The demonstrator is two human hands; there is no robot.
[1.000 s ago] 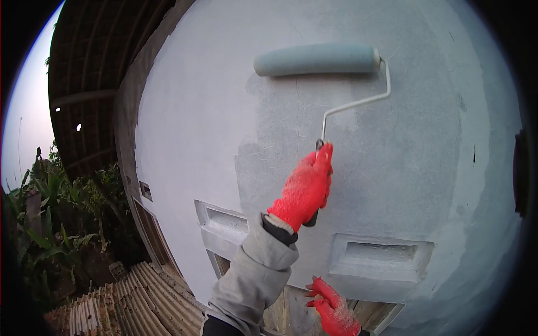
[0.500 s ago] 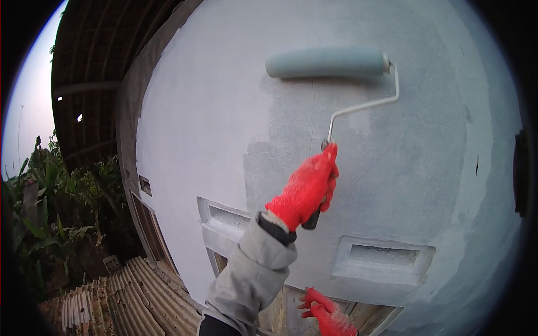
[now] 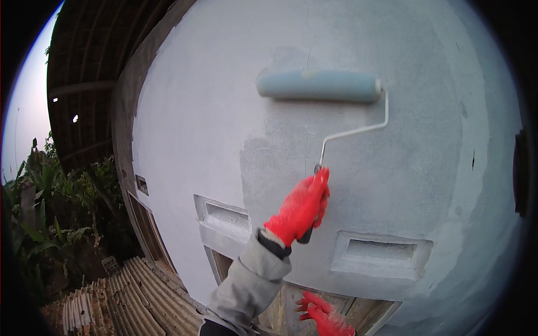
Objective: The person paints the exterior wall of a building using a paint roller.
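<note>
My left hand [image 3: 301, 207], in a red knit glove, is closed around the dark handle of a paint roller [image 3: 319, 85], a finger or thumb stretched up along it. The bent white wire frame leads up to a wide pale blue-grey sleeve, lying level against the wall [image 3: 358, 162]. Darker, wet-looking grey paint spreads below and to the right of the roller; the left side of the wall is paler. Low in the view, my right hand [image 3: 324, 315], also red-gloved, hangs before a wooden frame with its fingers apart and nothing in them.
Two recessed vents [image 3: 384, 255] [image 3: 224, 217] sit in the wall below the roller. Corrugated roofing [image 3: 134, 297] lies at lower left, beside green plants [image 3: 61, 218]. A dark roof overhang [image 3: 84, 73] stands at upper left. A dark object [image 3: 521, 171] juts in at the right edge.
My left hand has moved down and slightly left, and the roller has travelled down the wall with it. My right hand has barely shifted.
</note>
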